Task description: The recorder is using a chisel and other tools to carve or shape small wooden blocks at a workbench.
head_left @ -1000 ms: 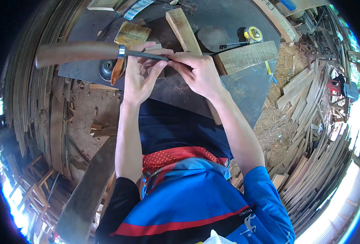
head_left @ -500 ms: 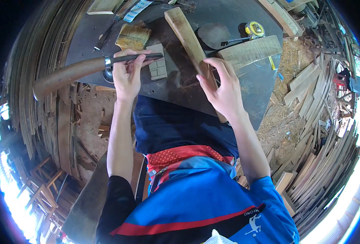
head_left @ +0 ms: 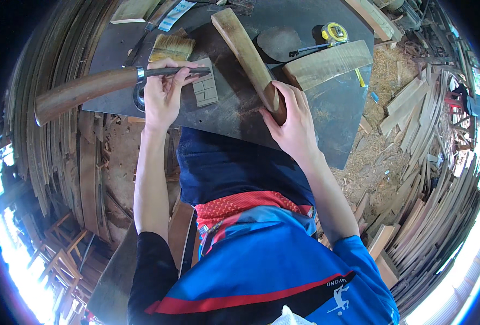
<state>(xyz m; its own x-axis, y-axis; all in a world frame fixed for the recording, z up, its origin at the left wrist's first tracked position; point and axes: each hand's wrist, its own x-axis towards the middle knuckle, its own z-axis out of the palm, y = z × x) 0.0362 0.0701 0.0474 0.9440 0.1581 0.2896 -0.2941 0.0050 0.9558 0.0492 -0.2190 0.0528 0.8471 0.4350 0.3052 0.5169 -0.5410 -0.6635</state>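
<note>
In my left hand (head_left: 162, 103) is a chisel (head_left: 88, 93), gripped by its dark metal shank with fingers and thumb. Its brown wooden handle points left, and the tip lies over a small grey block scored with a brick-like pattern (head_left: 204, 89) on the dark tabletop (head_left: 223, 127). A long wooden bar (head_left: 243, 51) slants away to the upper left, held near its lower end by my right hand (head_left: 292, 116). My fingers hide that end. Just above my left hand sits a wide brush (head_left: 172, 47) with yellowish bristles.
Right of the bar lie a curved board (head_left: 332, 64), a yellow tape measure (head_left: 334, 33), a dark pen (head_left: 309, 50) and a flat rounded dark piece (head_left: 279, 43). At the upper left are a second long tool (head_left: 156, 21) and a pale board (head_left: 134, 11). Stacked planks (head_left: 437, 216) flank the table.
My left hand has shifted slightly left with the chisel. My right hand has closed further round the bar, whose lower end no longer shows below my fingers.
</note>
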